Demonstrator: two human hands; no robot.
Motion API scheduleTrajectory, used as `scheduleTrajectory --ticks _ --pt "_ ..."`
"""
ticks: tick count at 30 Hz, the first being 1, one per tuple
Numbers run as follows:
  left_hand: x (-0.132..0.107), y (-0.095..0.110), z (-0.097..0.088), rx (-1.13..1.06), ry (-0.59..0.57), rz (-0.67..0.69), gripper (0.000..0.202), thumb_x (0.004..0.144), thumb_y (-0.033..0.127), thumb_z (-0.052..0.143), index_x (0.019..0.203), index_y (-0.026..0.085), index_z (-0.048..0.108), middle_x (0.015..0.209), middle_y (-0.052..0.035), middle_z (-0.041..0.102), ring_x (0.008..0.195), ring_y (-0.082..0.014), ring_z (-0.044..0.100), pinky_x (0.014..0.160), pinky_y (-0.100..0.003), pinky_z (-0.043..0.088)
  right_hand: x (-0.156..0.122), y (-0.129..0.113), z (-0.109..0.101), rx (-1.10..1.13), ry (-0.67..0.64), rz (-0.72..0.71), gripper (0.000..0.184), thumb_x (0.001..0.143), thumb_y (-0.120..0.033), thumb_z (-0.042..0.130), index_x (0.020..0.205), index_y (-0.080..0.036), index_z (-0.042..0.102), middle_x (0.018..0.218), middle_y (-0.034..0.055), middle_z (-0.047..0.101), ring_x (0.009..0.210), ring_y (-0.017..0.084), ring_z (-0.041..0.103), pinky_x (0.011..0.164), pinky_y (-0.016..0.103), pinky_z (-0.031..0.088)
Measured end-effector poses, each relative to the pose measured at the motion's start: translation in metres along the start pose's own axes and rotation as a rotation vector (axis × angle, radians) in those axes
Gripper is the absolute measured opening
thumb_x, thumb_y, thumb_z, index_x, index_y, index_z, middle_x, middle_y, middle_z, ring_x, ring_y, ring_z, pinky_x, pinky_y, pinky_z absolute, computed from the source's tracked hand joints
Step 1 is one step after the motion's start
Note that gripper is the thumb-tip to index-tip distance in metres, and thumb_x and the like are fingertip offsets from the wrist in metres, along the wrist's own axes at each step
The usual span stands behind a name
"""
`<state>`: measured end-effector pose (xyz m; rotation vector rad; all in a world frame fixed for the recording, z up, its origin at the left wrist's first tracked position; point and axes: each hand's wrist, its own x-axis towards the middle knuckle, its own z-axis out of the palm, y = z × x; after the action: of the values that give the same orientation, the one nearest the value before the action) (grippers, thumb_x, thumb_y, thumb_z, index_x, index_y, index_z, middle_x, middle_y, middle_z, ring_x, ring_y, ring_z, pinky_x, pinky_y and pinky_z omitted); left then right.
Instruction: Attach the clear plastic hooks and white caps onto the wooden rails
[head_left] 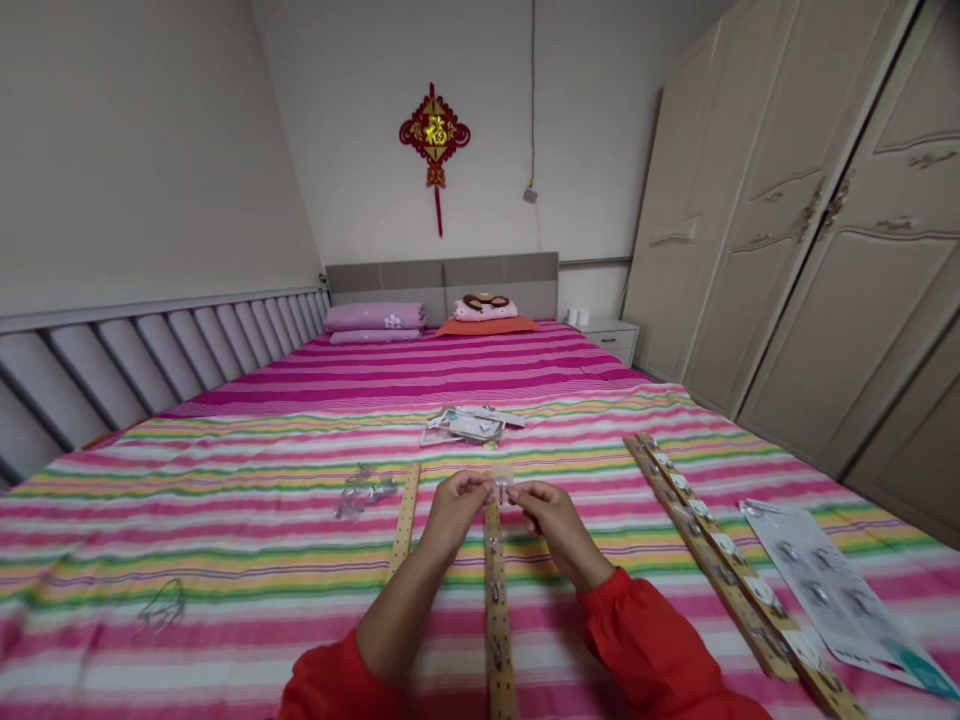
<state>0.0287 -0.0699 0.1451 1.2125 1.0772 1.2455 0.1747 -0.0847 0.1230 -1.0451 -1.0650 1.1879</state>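
My left hand and my right hand meet in front of me above the bedspread, their fingertips pinching a small clear plastic piece. Directly below them, a perforated wooden strip runs toward me, with small metal fittings attached along it. A second wooden strip lies just left of my left hand, partly hidden by my forearm. Red sleeves cover both my arms.
Right of my hands lie paired wooden strips with white-and-metal fittings, and a printed sheet. Clear pieces, thin wire and a packet pile lie on the striped bedspread. A wardrobe stands right.
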Motion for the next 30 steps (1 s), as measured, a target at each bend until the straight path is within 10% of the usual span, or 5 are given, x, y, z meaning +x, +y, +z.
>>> scheduleTrajectory --ticks 17,30 --pt "0.052 -0.084 -0.007 0.159 0.138 -0.076 0.001 0.056 0.019 0.061 0.056 0.018 0.061 0.055 0.002 0.062 0.059 -0.0137 0.057 0.062 -0.025 0.044 0.047 0.069 0.0 -0.093 0.067 0.152 0.02 0.052 -0.03 0.068 0.042 -0.016 0.058 0.028 -0.0064 0.041 0.029 0.005 0.03 0.033 0.02 0.019" --pt "0.056 -0.108 -0.009 0.325 0.16 -0.125 0.011 0.057 0.019 0.055 0.047 0.02 0.05 0.047 0.0049 0.05 0.05 -0.0115 0.047 0.053 -0.023 0.036 0.053 0.095 -0.004 -0.125 0.065 0.142 0.013 0.055 -0.026 0.064 0.048 -0.016 0.059 0.03 -0.007 0.043 0.031 0.006 0.031 0.035 0.02 0.02"
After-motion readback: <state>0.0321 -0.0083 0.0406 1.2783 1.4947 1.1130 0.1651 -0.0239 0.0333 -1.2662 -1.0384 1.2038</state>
